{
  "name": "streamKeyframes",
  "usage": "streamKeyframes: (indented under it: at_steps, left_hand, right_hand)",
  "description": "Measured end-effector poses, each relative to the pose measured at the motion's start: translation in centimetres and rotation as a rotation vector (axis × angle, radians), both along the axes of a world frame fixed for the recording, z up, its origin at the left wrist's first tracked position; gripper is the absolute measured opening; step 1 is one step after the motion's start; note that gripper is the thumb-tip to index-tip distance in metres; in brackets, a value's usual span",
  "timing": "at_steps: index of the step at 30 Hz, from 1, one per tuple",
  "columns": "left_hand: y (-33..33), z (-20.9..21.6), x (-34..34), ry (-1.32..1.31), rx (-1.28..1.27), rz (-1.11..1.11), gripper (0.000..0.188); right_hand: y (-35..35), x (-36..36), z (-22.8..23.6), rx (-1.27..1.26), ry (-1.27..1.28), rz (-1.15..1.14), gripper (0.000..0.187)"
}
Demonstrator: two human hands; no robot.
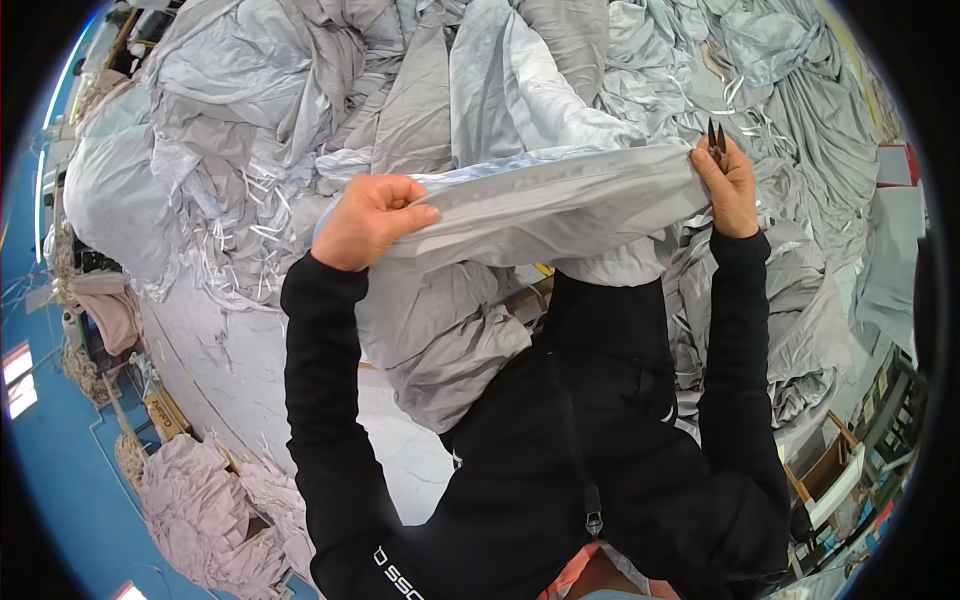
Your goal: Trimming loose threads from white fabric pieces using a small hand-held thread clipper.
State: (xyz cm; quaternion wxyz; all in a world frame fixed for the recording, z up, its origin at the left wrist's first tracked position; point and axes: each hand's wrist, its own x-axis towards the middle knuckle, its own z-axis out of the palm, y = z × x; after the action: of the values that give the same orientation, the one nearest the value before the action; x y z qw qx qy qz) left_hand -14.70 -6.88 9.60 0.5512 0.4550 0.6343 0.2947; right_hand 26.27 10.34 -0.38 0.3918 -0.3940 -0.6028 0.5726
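A length of grey fabric [560, 205] with a seamed edge is stretched between my two hands. My left hand [370, 220] pinches it between thumb and fingers at its left end. At the other end my right hand [728, 185] grips the cloth and also keeps hold of small dark thread snips [716, 140], whose two pointed blades stick up past the fingers. A pale blue patterned side of the fabric shows along the upper edge. Below the left hand, more of the grey cloth hangs in folds beside my body.
Large heaps of grey and pale blue fabric [260, 90] with white ties cover the far side of the white marbled table [220, 350]. Pinkish-grey cloth [205, 510] lies piled at the lower left. A wooden frame [830, 470] stands at the lower right, near a blue wall's opposite side.
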Motion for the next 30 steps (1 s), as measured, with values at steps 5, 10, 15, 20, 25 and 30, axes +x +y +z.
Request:
streamKeyframes:
  at_steps: [5, 10, 15, 20, 25, 30]
  left_hand:
    - [-3.3, 1.0, -1.6, 0.184, -0.007, 0.048, 0.015]
    - [-7.9, 1.4, -2.9, 0.015, -0.067, 0.044, 0.02]
    - [-12.0, 1.9, -3.4, -0.105, -0.017, 0.122, 0.014]
    - [-14.6, 0.9, -5.6, 0.088, -0.082, 0.103, 0.018]
    - [-16.7, -2.1, -8.7, -0.012, -0.115, 0.227, 0.016]
    - [-18.3, -4.5, -11.7, 0.006, 0.065, 0.427, 0.011]
  right_hand:
    - [0.5, 1.8, 0.7, 0.059, -0.052, 0.025, 0.01]
    - [1.9, 4.6, 1.0, 0.095, -0.129, 0.047, 0.013]
    - [3.8, 6.5, 2.5, 0.132, -0.202, 0.073, 0.012]
    - [7.1, 7.0, 0.2, 0.13, -0.291, 0.109, 0.011]
    - [8.5, 6.3, -1.6, 0.196, -0.417, 0.078, 0.011]
    - [8.6, 4.6, -3.1, 0.21, -0.472, 0.107, 0.014]
